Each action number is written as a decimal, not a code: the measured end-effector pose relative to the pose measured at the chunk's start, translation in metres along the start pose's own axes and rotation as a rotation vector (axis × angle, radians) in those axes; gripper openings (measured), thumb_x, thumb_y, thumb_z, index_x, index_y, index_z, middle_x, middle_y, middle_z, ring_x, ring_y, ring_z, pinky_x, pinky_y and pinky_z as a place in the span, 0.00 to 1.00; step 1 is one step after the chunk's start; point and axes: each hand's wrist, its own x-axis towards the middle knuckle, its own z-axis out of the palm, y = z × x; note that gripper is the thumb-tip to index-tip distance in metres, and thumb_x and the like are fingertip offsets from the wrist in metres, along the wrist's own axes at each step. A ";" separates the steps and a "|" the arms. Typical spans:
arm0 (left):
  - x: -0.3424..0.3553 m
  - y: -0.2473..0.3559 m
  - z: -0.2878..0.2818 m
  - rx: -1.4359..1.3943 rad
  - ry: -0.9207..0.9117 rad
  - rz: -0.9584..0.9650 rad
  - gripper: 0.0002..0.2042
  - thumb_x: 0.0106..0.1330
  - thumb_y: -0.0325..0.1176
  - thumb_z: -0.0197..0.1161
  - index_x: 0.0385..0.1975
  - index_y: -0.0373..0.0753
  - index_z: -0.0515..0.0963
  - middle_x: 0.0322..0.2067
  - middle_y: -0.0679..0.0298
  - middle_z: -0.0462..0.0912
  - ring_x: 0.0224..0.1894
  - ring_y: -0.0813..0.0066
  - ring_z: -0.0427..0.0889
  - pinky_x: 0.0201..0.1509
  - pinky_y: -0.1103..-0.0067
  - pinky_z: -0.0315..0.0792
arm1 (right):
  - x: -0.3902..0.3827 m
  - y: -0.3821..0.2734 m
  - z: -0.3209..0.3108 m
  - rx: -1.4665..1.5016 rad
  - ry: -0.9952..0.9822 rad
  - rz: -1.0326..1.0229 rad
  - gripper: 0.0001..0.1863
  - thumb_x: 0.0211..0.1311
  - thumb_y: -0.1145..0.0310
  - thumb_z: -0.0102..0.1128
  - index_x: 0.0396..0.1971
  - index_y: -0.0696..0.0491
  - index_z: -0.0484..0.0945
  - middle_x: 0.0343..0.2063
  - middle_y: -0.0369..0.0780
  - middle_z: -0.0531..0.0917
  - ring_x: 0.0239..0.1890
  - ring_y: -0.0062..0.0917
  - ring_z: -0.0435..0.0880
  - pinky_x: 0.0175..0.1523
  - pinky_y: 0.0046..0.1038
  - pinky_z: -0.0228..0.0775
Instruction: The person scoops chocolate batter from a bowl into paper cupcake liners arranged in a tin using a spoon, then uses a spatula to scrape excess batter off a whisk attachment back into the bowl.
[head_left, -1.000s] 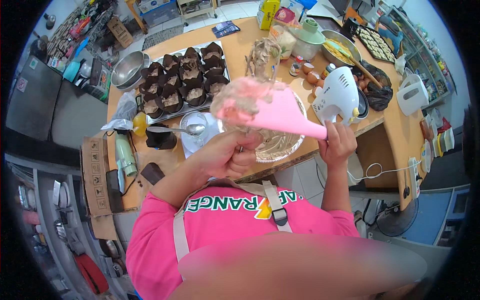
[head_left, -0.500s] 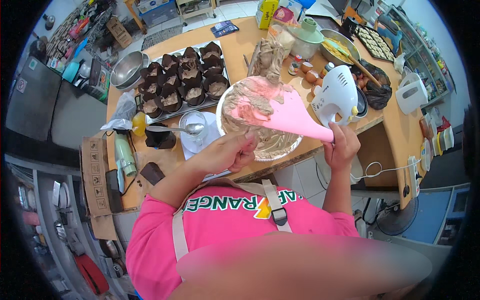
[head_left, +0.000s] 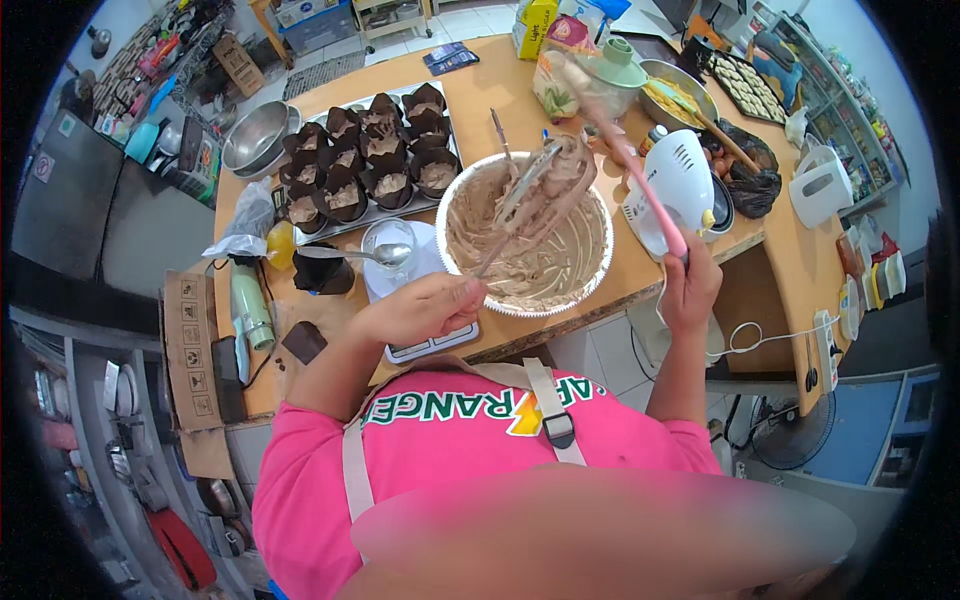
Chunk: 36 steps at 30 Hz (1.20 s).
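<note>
My left hand (head_left: pixel 435 308) is closed on the thin metal stem of a mixer beater (head_left: pixel 560 180), its wires thick with light brown batter. The beater is tilted over a white bowl (head_left: pixel 608 240) with a ridged rim, whose inside is smeared with the same batter. Another thin metal rod (head_left: pixel 499 130) sticks up beside it; its lower end is hidden. In my right hand (head_left: pixel 690 285) is the handle of a pink spatula (head_left: pixel 650 195), turned edge-on, its blade blurred beyond the bowl's right side.
Left of the bowl, a tray (head_left: pixel 452 140) carries several batter-filled brown paper cups. A glass with a spoon (head_left: pixel 393 253) stands nearer. Right of the bowl are a white hand mixer (head_left: pixel 672 180), a metal bowl of yellow mixture (head_left: pixel 712 100) and a white pitcher (head_left: pixel 822 185).
The pink spatula has swung from flat over the bowl to edge-on, up and right. The batter-covered beater has come down over the bowl, which now shows more of its inside.
</note>
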 end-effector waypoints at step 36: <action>0.002 -0.037 -0.010 0.007 0.399 0.194 0.15 0.68 0.42 0.58 0.27 0.41 0.63 0.24 0.74 0.65 0.29 0.87 0.70 0.34 0.87 0.66 | -0.014 -0.016 -0.151 -0.254 -0.627 0.606 0.11 0.66 0.66 0.52 0.40 0.58 0.75 0.16 0.38 0.70 0.18 0.22 0.68 0.26 0.25 0.61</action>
